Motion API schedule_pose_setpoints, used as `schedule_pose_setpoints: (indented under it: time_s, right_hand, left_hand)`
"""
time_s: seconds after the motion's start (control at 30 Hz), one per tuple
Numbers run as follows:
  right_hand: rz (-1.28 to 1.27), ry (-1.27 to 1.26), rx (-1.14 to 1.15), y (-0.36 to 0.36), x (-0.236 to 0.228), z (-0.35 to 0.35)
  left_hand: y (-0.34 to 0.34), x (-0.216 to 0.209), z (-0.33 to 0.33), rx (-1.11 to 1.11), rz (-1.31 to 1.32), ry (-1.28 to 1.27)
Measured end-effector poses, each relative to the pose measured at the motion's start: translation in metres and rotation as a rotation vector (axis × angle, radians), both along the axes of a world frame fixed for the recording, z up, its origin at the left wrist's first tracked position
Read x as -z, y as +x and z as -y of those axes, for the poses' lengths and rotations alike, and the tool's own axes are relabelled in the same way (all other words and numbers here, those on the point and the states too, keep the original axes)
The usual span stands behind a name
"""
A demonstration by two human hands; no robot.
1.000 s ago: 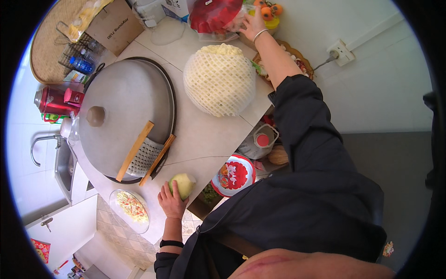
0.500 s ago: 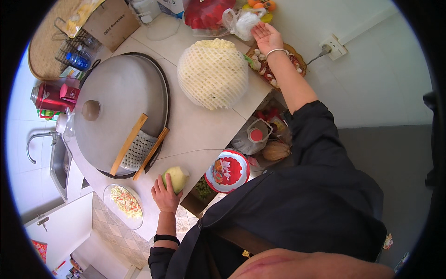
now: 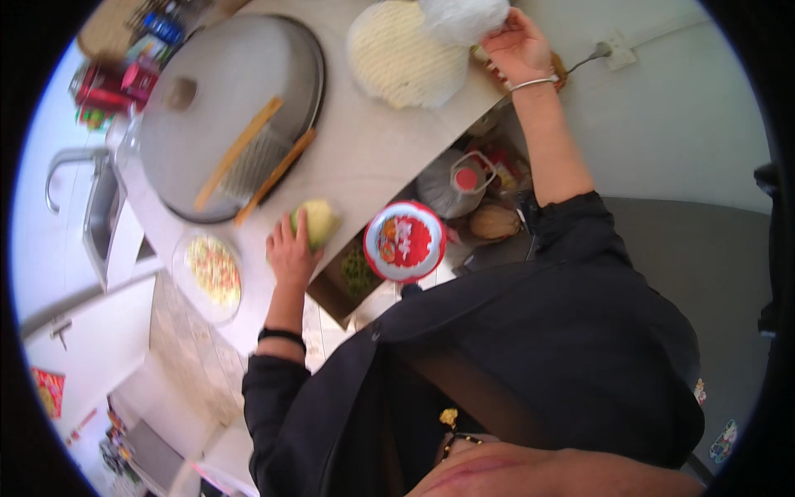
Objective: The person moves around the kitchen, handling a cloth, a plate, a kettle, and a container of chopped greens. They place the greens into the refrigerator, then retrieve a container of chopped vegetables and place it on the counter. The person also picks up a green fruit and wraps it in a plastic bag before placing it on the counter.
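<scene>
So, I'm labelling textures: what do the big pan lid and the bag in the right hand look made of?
The big pan lid looks like dull grey metal, with matte, even sheen. The bag in the right hand seems thin whitish plastic: crinkled and translucent.

The person wears a loose black top with sleeves pushed up, a black band just behind the left hand [image 3: 291,253] and a thin silver bangle just behind the right hand [image 3: 517,45].
</scene>
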State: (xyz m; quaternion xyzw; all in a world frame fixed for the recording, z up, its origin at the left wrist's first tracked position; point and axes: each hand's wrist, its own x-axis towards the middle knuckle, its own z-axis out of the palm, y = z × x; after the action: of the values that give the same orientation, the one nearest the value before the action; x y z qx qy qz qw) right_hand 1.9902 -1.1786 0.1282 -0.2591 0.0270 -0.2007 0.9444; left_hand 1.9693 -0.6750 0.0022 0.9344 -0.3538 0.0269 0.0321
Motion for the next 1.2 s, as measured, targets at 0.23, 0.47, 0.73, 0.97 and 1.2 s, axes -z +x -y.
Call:
schedule_pose_setpoints:
  time_s: [0.23,0.47,0.73,0.97,1.2]
  right_hand:
    - [-0.021,0.058,-0.059,-0.074,0.014,-0.116]
    - [-0.153,0.155,-0.040,-0.158,0.005,-0.211]
    - [-0.313,0.154,0.028,-0.205,0.017,-0.272]
    - [-0.407,0.128,-0.027,-0.250,0.050,-0.294]
    - [-0.595,0.153,-0.305,-0.278,0.072,-0.421]
  left_hand:
    - [-0.001,-0.007,-0.008,0.010,-0.043,0.080]
    - [-0.011,-0.015,-0.030,-0.057,0.018,0.031]
    - [-0.022,0.004,-0.059,-0.146,-0.074,-0.020]
    - [-0.055,-0.018,-0.072,-0.132,-0.011,-0.503]
    - [-0.198,-0.048,-0.066,-0.160,-1.485,-1.078]
